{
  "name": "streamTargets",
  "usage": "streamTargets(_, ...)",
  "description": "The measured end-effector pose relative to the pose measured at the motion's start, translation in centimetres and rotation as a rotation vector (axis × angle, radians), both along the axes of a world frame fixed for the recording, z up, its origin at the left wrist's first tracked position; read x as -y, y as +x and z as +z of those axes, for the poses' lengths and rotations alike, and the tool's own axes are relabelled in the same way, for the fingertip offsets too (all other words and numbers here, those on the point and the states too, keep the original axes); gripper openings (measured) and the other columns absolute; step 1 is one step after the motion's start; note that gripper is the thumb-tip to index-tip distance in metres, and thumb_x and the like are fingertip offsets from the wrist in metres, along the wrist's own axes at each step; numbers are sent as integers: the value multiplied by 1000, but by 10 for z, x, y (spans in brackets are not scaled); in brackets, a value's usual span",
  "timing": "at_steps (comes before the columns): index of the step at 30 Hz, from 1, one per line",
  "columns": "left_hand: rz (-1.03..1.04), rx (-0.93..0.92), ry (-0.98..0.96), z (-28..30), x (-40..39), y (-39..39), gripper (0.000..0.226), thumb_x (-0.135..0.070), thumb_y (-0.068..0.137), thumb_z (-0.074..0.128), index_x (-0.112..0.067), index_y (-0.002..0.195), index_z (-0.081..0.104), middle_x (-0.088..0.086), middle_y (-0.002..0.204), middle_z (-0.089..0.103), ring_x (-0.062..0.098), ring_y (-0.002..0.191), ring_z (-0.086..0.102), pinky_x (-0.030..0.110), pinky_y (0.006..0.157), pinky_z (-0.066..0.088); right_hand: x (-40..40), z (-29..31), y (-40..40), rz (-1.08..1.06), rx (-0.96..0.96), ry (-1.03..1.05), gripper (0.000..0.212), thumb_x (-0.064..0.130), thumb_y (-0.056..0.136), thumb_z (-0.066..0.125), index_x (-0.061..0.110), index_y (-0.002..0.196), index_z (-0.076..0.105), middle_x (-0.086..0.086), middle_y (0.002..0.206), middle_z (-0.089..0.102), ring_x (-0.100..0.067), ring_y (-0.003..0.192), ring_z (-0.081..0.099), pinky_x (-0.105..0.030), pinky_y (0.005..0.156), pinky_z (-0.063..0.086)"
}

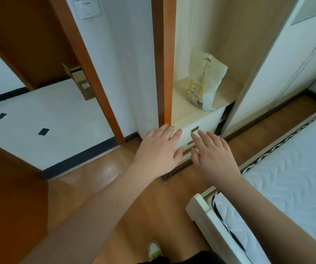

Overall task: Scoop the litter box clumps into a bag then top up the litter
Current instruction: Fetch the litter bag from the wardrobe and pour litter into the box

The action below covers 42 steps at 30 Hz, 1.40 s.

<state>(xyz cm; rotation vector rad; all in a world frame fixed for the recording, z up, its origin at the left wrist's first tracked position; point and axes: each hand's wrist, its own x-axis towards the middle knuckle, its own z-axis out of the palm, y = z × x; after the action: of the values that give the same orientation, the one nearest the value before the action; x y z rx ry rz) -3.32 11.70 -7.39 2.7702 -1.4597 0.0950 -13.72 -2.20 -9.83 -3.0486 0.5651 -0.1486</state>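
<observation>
A white and yellow litter bag (pixel 204 80) stands upright on a shelf inside an open wardrobe, above two white drawers (pixel 201 128). My left hand (pixel 159 149) and my right hand (pixel 212 155) are stretched out side by side in front of the drawers, below the bag. Both hands are flat with fingers apart and hold nothing. No litter box or scoop is in view.
The wardrobe's sliding door (pixel 279 69) stands to the right of the bag. A bed with a white mattress (pixel 294 168) fills the right side. An open doorway with a brown frame (pixel 100 88) leads left to a tiled floor and a cardboard box (pixel 79 80).
</observation>
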Motion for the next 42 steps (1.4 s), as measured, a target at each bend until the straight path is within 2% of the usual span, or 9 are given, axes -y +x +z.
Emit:
streamTargets(7, -172, -6, 3, -5, 56, 57, 58, -50, 100, 25, -23, 151, 25, 2, 155, 32, 22, 144, 24, 41, 116, 19, 45, -3, 21, -187, 22, -5, 50, 41, 96, 28, 24, 140, 44, 0, 143, 48, -22, 136, 38, -39, 114, 24)
streamTargets(11, -216, -10, 5, -9, 103, 81, 58, -48, 99, 26, -21, 151, 24, 4, 155, 32, 24, 144, 23, 43, 116, 21, 81, -9, 31, -248, 23, 10, 54, 44, 95, 22, 25, 142, 41, 1, 145, 45, -21, 138, 35, -40, 115, 22)
streamTargets(15, -237, 29, 39, -9, 143, 99, 60, -49, 99, 23, -21, 152, 20, 5, 158, 24, 25, 147, 14, 46, 119, 12, 116, -9, 52, -270, 41, 11, 53, 43, 96, 22, 25, 143, 39, 0, 147, 43, -21, 139, 33, -39, 115, 20)
streamTargets(19, -225, 59, 47, -1, 174, 122, 63, -53, 98, 19, -21, 153, 17, 5, 160, 20, 25, 148, 9, 48, 119, 6, 144, -3, 79, -266, 73, 13, 57, 45, 96, 15, 24, 145, 36, -2, 149, 41, -22, 140, 33, -40, 115, 19)
streamTargets(25, -218, 77, 13, -9, 216, 157, 62, -51, 98, 21, -20, 151, 23, 6, 161, 15, 28, 148, 3, 48, 120, 0, 176, -9, 124, -325, 52, -38, 58, 45, 97, 17, 21, 147, 32, -8, 153, 33, -26, 144, 24, -44, 117, 16)
streamTargets(28, -175, 59, 6, -15, 231, 176, 64, -54, 96, 16, -22, 150, 25, 5, 160, 17, 27, 148, 4, 49, 119, 3, 186, -15, 148, -338, 38, -33, 59, 46, 96, 17, 21, 147, 32, -9, 152, 34, -27, 143, 26, -45, 116, 19)
streamTargets(34, -28, 60, -72, -12, 266, 216, 62, -53, 98, 19, -19, 149, 30, 9, 157, 27, 31, 147, 13, 49, 118, 8, 215, -13, 192, -377, 68, -49, 57, 46, 98, 16, 22, 148, 28, -9, 154, 31, -26, 143, 24, -44, 116, 20)
streamTargets(37, -20, 59, -104, -11, 276, 228, 62, -52, 98, 18, -20, 149, 30, 9, 157, 26, 32, 147, 13, 49, 118, 8, 228, -9, 207, -419, 114, -62, 52, 41, 100, 25, 20, 147, 32, -10, 152, 33, -27, 142, 27, -44, 116, 21)
streamTargets(42, 10, -40, -152, 5, 307, 237, 60, -51, 99, 13, -23, 149, 29, 7, 159, 23, 30, 147, 9, 49, 117, 8, 256, -4, 226, -445, 156, -38, 49, 38, 101, 25, 20, 145, 34, -6, 152, 35, -23, 143, 26, -43, 116, 20)
